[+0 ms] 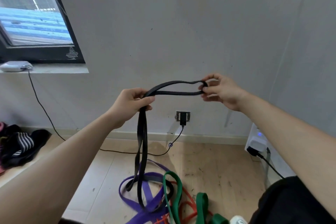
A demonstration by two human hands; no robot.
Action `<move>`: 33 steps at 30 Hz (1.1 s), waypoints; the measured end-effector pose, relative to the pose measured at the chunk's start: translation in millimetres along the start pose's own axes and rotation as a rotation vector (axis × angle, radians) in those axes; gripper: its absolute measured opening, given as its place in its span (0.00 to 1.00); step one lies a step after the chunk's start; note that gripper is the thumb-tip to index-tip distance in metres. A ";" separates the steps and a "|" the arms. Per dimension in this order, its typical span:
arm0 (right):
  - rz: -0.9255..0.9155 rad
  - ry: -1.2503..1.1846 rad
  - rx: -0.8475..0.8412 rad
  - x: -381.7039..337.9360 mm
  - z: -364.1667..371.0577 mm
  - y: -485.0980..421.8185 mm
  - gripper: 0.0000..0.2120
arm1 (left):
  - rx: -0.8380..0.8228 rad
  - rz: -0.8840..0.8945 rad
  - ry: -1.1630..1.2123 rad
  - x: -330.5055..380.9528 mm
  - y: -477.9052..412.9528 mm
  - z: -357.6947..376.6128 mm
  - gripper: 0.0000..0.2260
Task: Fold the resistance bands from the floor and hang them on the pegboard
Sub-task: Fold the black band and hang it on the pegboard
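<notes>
the grey wall (pixel 181 23) fills most of your view, with the wooden floor (pixel 223 165) below it. the window (pixel 32 14) at upper left is cut off by the frame edge. so is the dark pile of clothes (pixel 20 143) on the floor at left. near the bottom edge the purple band (pixel 145 203), green band (pixel 174 187) and red band (pixel 189 211) lie tangled over one another. they are cut off there, and you can't tell where each one ends. the black band (pixel 142 120) is raised. your left grip (pixel 131 103) is curled round its two strands, and your right grip (pixel 220 92) pinches the loop end. the loop spans between them. the strands hang from the left grip to the floor and end across the purple band. to their right, a wall socket (pixel 183 116) holds a black plug, its cable (pixel 177 138) trailing onto the floor.
</notes>
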State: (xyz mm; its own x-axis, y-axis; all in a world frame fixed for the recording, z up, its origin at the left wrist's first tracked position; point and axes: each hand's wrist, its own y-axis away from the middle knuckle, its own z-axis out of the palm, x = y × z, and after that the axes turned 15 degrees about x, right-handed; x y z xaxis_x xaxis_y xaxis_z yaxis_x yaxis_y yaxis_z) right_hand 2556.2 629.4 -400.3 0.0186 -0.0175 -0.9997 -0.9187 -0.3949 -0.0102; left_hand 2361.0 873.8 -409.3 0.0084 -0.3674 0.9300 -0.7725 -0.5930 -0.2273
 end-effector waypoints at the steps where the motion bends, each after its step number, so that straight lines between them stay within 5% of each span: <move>1: -0.019 0.169 -0.055 4.7 -1.9 0.0 0.12 | 0.021 0.000 0.023 0.8 -0.3 0.7 0.05; 4: -0.115 0.528 -0.140 8.3 0.9 3.6 0.15 | 0.028 0.025 0.040 4.5 0.3 3.5 0.06; 11: -0.401 0.564 -0.331 -9.5 47.7 32.9 0.34 | -0.085 0.105 -0.011 17.5 10.6 18.2 0.05; 18: -0.465 0.449 -0.340 -11.7 68.3 46.8 0.11 | -0.144 0.144 -0.039 15.8 11.7 12.2 0.07; 25: -0.491 0.292 -0.233 -28.0 60.4 46.3 0.04 | -0.203 0.119 -0.209 2.5 14.0 11.7 0.03; 33: -0.402 -0.074 0.005 -39.8 27.1 23.4 0.06 | -0.108 0.010 -0.068 7.8 9.3 3.8 0.01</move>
State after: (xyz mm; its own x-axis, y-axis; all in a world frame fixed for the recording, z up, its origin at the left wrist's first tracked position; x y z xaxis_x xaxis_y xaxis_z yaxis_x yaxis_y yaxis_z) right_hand 2523.3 645.8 -361.4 0.3480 0.2034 -0.9152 -0.8459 -0.3527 -0.4000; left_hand 2356.3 862.7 -405.2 0.0401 -0.4228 0.9054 -0.8365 -0.5098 -0.2010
